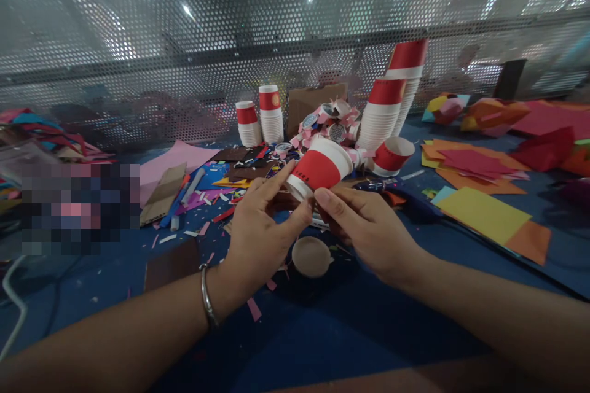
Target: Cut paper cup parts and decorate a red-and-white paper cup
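Left hand (255, 230) and right hand (369, 227), each grip closed on the base of a tilted red-and-white paper cup (320, 169), raised above the blue desk (322, 331) and a round brown disc (311, 256).

Craft workshop bench: coloured paper sheets (479, 214), paper scraps (203, 199), stacked paper cups (387, 113), perforated metal screen (184, 24) behind blue table (322, 331).

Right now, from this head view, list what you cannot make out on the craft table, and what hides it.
All in the head view.
Base of the paper cup: covered by fingers of the left hand and right hand.
The patch at far left: pixelated.
Room behind the mesh screen: blurred by its holes.
Emblem on the far cup stack: too small to read.
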A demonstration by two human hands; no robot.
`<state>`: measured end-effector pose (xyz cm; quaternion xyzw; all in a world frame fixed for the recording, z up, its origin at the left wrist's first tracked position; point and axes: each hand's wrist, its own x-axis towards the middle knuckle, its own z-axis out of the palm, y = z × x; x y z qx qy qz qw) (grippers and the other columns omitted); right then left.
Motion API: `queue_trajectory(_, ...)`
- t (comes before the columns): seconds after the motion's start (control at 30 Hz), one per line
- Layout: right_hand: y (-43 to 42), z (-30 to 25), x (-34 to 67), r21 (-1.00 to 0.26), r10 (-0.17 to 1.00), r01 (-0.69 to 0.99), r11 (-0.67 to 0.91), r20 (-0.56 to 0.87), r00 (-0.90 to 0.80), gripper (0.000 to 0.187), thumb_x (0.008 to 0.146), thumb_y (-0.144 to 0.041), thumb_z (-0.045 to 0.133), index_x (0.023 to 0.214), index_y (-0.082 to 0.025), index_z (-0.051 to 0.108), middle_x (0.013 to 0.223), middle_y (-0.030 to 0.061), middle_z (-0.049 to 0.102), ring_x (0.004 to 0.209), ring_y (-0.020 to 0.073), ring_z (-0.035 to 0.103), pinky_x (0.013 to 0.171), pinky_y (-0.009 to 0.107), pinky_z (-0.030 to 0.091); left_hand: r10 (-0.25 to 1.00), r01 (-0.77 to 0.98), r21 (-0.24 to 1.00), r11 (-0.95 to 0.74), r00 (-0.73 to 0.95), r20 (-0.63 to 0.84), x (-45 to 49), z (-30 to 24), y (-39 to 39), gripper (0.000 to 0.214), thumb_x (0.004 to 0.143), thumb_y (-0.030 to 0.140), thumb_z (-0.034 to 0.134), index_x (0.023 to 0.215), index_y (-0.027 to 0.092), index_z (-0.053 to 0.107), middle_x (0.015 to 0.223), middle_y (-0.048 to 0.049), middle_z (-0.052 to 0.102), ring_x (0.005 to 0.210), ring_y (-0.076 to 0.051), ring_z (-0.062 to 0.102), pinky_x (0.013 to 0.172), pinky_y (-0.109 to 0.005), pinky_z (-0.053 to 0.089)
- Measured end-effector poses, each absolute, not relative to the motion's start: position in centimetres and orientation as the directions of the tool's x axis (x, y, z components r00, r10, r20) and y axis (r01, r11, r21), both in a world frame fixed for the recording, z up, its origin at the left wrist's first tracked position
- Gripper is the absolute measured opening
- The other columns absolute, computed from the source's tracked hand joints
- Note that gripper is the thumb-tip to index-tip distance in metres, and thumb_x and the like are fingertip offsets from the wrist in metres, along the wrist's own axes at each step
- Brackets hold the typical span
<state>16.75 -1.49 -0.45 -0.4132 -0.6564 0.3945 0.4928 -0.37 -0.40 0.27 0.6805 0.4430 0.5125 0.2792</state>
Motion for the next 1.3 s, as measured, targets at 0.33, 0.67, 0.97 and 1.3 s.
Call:
queue_trajectory(0.33, -1.2, -0.4, 17.0, -0.946, 0.942, 0.106, 0.306, 0.285, -0.177, 0.049, 0.100, -0.059, 0.056, 0.070, -0.021, 0.047, 0.062, -0.0060, 0.038, 0.051, 0.0075, 0.029, 0.047, 0.026, 0.022, 0.966, -0.273, 0.957, -0.095, 0.208, 0.155, 0.5, 0.3, 0.2, 0.025, 0.091, 0.041, 0.071, 0.099, 0.018, 0.077, 0.094, -0.0050, 0.074, 0.084, -0.018, 0.068, 0.087, -0.035, 0.058)
queue_trajectory(0.67, -1.0, -0.8, 16.9, -0.940, 0.945, 0.148, 0.308, 0.285, -0.159, 0.053, 0.098, -0.061, 0.057, 0.066, -0.021, 0.043, 0.060, -0.0061, 0.036, 0.052, 0.0080, 0.028, 0.049, 0.027, 0.021, 0.979, -0.321, 0.947, -0.026, 0.183, 0.089, 0.5, 0.9, 0.2, 0.016, 0.080, 0.032, 0.081, 0.082, 0.017, 0.078, 0.082, -0.0011, 0.068, 0.076, -0.012, 0.061, 0.082, -0.026, 0.056)
queue_trajectory(0.97, -1.4, -0.5, 16.9, -0.935, 0.937, 0.141, 0.326, 0.299, -0.181, 0.051, 0.099, -0.060, 0.056, 0.067, -0.021, 0.045, 0.062, -0.0058, 0.036, 0.052, 0.0083, 0.029, 0.047, 0.027, 0.021, 0.951, -0.203, 0.956, -0.213, 0.183, 0.250, 0.2, 0.3, 0.2, 0.022, 0.089, 0.034, 0.073, 0.105, 0.021, 0.078, 0.098, -0.0048, 0.073, 0.085, -0.017, 0.065, 0.087, -0.034, 0.055)
queue_trajectory(1.3, -1.6, -0.4, 17.0, -0.902, 0.916, 0.191, 0.388, 0.353, -0.192, 0.050, 0.102, -0.057, 0.053, 0.068, -0.020, 0.047, 0.065, -0.0043, 0.040, 0.056, 0.0095, 0.035, 0.051, 0.028, 0.026, 0.901, 0.164, 0.886, -0.434, 0.093, 0.424, -0.1, 1.0, -0.5, 0.030, 0.089, 0.038, 0.072, 0.111, 0.018, 0.076, 0.080, -0.0012, 0.069, 0.081, -0.018, 0.065, 0.078, -0.030, 0.056)
